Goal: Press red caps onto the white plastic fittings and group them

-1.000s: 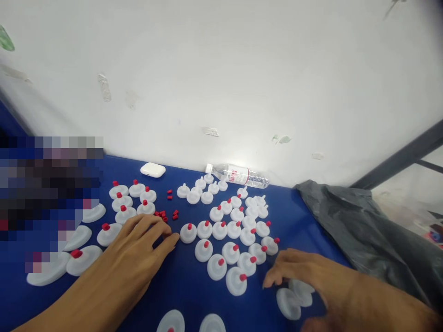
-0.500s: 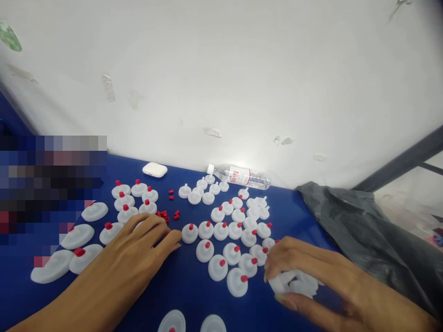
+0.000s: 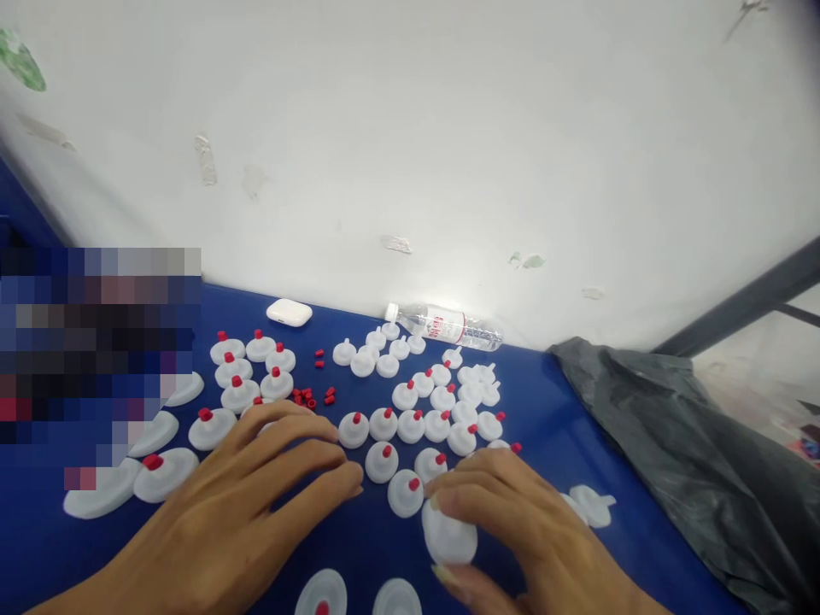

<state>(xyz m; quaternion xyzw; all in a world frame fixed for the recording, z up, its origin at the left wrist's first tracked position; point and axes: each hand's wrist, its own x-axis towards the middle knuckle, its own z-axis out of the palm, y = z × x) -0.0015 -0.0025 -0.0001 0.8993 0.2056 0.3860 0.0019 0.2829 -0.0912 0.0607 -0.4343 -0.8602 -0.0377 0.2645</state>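
Observation:
My left hand [image 3: 275, 487] hovers low over the blue table with its fingers stretched out. It is beside a white spouted lid with a red tip [image 3: 353, 430], and nothing shows in its grasp. Between the thumb and fingers of my right hand [image 3: 512, 512] is a white spouted lid [image 3: 452, 536], its spout hidden. This lid overlaps another piece lying under it. Several red-tipped lids [image 3: 406, 494] lie just beyond my right hand. Small loose red caps [image 3: 306, 398] are scattered past the left fingertips.
Untipped white lids [image 3: 363, 362] cluster near a clear water bottle [image 3: 448, 326] lying along the wall. A white oval case [image 3: 289, 313] rests at the back edge. Dark grey plastic sheeting [image 3: 641, 410] drapes over the right side. More lids [image 3: 593, 506] lie right of my right hand.
My right hand has moved left from the loose lids, carrying a white spouted lid. My left hand has shifted slightly right and nearer to me, its fingers more extended.

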